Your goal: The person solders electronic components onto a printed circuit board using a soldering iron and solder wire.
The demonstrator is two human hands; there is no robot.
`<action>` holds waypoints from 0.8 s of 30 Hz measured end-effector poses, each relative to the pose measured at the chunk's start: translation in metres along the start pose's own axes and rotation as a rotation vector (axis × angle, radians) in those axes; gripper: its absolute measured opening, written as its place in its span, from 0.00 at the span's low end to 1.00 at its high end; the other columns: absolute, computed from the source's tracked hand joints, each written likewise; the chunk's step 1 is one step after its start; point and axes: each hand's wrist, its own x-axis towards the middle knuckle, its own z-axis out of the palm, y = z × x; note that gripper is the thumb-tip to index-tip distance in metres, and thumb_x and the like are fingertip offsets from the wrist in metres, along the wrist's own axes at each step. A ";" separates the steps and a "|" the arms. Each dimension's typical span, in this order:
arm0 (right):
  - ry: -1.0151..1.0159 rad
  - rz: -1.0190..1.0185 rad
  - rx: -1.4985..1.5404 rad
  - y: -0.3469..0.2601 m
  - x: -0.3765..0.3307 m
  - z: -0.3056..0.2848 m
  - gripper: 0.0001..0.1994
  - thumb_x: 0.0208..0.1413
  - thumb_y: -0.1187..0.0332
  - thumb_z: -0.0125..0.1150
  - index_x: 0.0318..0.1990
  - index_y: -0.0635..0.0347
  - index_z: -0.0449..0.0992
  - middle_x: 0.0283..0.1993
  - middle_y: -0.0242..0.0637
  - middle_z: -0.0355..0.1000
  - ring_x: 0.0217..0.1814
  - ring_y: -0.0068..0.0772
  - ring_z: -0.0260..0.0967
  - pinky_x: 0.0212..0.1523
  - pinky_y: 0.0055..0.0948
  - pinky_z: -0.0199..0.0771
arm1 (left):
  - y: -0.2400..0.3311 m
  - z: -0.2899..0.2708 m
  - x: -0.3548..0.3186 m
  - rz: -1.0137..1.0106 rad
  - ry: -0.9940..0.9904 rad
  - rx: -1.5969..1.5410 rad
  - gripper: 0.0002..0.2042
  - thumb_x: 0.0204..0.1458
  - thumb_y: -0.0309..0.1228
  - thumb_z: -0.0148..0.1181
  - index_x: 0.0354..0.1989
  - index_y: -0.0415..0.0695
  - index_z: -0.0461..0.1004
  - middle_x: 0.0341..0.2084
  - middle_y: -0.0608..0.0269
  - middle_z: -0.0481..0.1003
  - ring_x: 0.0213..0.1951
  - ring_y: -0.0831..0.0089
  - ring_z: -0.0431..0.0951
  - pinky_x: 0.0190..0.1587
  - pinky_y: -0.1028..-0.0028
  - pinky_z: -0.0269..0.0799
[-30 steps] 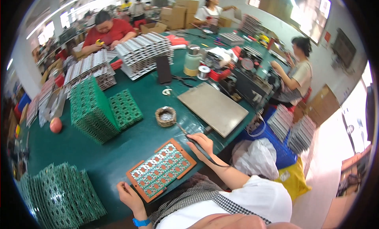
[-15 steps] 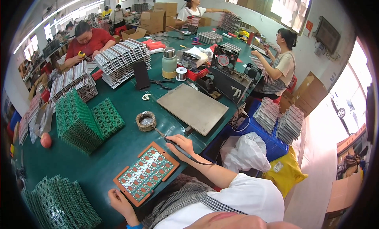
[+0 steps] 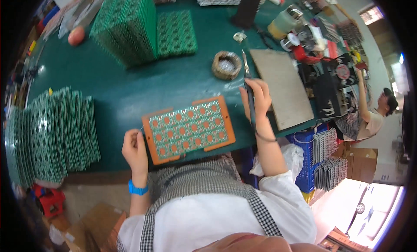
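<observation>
My right hand (image 3: 260, 97) grips a soldering iron (image 3: 248, 74) by its dark handle, its metal tip pointing away from me between a round pot (image 3: 226, 65) and a flat grey plate (image 3: 282, 89). In front of me lies an orange tray (image 3: 228, 143) holding a green circuit board panel (image 3: 186, 129) with rows of round openings. Just off the tray's left edge, my left hand (image 3: 135, 150) is closed in a pinch; a thin wire, apparently solder, sticks out from the fingertips. A blue band circles that wrist.
Stacks of green panels stand at the left (image 3: 52, 134) and far left (image 3: 126, 30). A wire spool (image 3: 290, 41), a flask (image 3: 284, 22) and a fan unit (image 3: 332, 84) crowd the right. A blue crate (image 3: 305, 154) sits beyond the table edge. A co-worker (image 3: 373, 113) is at far right.
The view has turned and tipped down toward the table. The iron's tip has left the round pot and now points past it. My left hand still stays beside the tray.
</observation>
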 end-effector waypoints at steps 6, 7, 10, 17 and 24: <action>-0.109 0.196 0.210 -0.041 -0.048 -0.044 0.09 0.47 0.78 0.62 0.37 0.64 0.74 0.31 0.42 0.74 0.30 0.34 0.73 0.32 0.26 0.72 | 0.062 0.023 -0.029 0.287 -0.211 0.195 0.04 0.46 0.20 0.60 0.31 0.40 0.73 0.23 0.61 0.73 0.25 0.70 0.73 0.26 0.76 0.68; -0.167 0.201 0.311 -0.041 -0.058 -0.051 0.08 0.47 0.79 0.59 0.37 0.66 0.74 0.30 0.43 0.74 0.30 0.34 0.73 0.32 0.26 0.71 | 0.066 0.030 -0.026 0.329 -0.292 0.233 0.06 0.44 0.20 0.61 0.31 0.41 0.74 0.23 0.60 0.73 0.24 0.67 0.73 0.25 0.74 0.68; -0.199 0.275 0.382 -0.063 -0.079 -0.061 0.07 0.47 0.78 0.58 0.35 0.68 0.74 0.28 0.45 0.73 0.28 0.35 0.72 0.31 0.26 0.71 | 0.061 0.052 -0.025 0.402 -0.370 0.264 0.06 0.43 0.20 0.61 0.31 0.41 0.75 0.22 0.62 0.73 0.22 0.70 0.71 0.23 0.74 0.65; -0.321 0.290 0.387 -0.072 -0.089 -0.076 0.05 0.47 0.76 0.56 0.30 0.68 0.74 0.24 0.44 0.71 0.24 0.38 0.70 0.27 0.30 0.70 | 0.056 0.077 -0.026 0.405 -0.394 0.264 0.07 0.44 0.21 0.62 0.32 0.42 0.76 0.21 0.64 0.74 0.20 0.71 0.71 0.21 0.73 0.64; -0.310 0.272 0.451 -0.065 -0.087 -0.070 0.04 0.47 0.76 0.56 0.29 0.68 0.74 0.23 0.43 0.71 0.22 0.38 0.70 0.26 0.31 0.70 | 0.059 0.081 -0.023 0.377 -0.390 0.349 0.07 0.43 0.23 0.61 0.33 0.43 0.75 0.20 0.64 0.72 0.21 0.69 0.73 0.21 0.72 0.67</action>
